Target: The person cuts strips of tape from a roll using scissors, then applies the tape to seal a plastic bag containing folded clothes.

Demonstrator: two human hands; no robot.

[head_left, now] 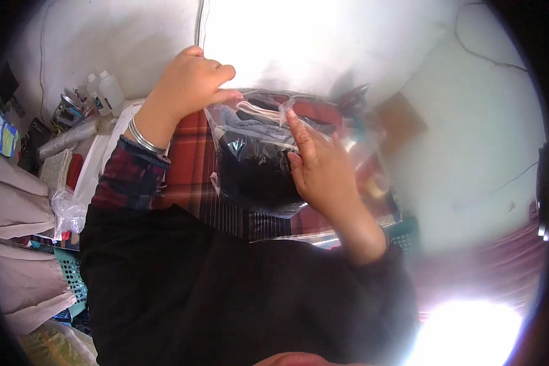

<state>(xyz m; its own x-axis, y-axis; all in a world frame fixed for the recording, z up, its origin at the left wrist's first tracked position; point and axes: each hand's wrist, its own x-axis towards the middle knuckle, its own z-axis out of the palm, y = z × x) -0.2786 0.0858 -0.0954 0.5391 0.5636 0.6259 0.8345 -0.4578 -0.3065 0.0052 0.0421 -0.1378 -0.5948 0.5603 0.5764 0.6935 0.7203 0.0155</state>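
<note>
A clear plastic bag (pixel 259 183) lies in front of me, packed with folded cloth. Through the film I see black cloth (pixel 250 168), grey cloth (pixel 244 125) and a pale pink edge (pixel 259 111). My left hand (pixel 198 82) is over the bag's upper left corner, fingers curled and thumb reaching to the film; whatever it grips is hidden. My right hand (pixel 326 168) is over the bag's right side, index finger stretched out and thumb apart from it. A small piece of clear film (pixel 285 110) shows at that index fingertip.
Under the bag spreads a red and dark plaid cloth (pixel 186 165). Two white bottles (pixel 111 91) stand at the back left near assorted items. Crumpled clear plastic (pixel 69 210) and a green perforated basket (pixel 73 274) are at left. A white wall (pixel 323 43) rises behind.
</note>
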